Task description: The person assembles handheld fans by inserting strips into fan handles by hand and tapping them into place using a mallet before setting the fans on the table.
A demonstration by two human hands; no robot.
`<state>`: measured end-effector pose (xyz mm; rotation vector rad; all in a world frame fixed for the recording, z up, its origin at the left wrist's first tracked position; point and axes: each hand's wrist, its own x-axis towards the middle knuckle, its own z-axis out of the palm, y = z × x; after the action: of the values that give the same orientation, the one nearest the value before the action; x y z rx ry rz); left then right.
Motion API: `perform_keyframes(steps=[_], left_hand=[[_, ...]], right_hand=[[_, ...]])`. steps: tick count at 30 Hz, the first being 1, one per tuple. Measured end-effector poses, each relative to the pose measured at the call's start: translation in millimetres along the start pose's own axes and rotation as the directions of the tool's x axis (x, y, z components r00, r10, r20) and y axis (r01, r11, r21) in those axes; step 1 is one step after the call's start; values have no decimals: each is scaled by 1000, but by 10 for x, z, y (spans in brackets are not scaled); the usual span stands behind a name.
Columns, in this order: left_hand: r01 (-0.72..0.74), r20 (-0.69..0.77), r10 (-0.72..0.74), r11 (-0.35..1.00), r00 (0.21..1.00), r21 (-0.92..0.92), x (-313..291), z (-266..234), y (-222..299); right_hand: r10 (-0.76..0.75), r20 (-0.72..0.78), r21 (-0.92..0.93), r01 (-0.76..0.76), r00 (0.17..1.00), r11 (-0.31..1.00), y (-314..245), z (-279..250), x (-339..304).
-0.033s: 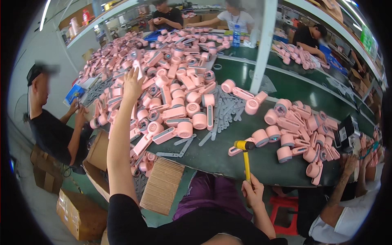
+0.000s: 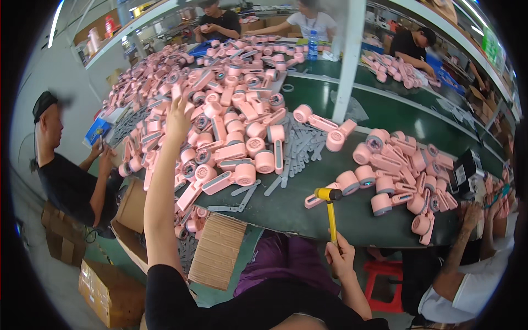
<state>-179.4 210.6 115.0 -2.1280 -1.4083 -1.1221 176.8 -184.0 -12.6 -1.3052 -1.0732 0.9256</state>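
Right hand (image 2: 341, 256): fingers wrapped around hammer (image 2: 331, 217), over near edge of the tabletop (image 2: 291, 212). Left hand (image 2: 177, 118): at pink fans (image 2: 264, 161) heaped leftward; pinching or not, I cannot tell. Smaller heap (image 2: 381, 204) by right edge; completed share undetermined.

Smooth, matt pink plastic devices (image 2: 231, 152)

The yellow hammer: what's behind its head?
Behind the hammer's head, a pink handle end shows left and a round pink part right, on the green tabletop. Whether they join is covered.
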Motion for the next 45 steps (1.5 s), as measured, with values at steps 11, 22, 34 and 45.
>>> perform_keyframes(steps=[11, 22, 34, 45], left_hand=[[-45, 409, 75, 996, 909, -82, -1570, 460, 2406], [199, 308, -46, 850, 950, -488, -1614, 398, 2665], [-61, 244, 139, 951, 960, -303, -1832, 366, 3223], [324, 459, -115, 854, 881, -408, -1830, 161, 2745]], right_hand=[[108, -119, 97, -97, 987, 991, 75, -308, -242], [72, -116, 52, -66, 991, 996, 52, -552, -382], [92, -111, 64, -86, 990, 994, 30, -662, -461], [87, -90, 117, -76, 992, 990, 53, -675, -450]])
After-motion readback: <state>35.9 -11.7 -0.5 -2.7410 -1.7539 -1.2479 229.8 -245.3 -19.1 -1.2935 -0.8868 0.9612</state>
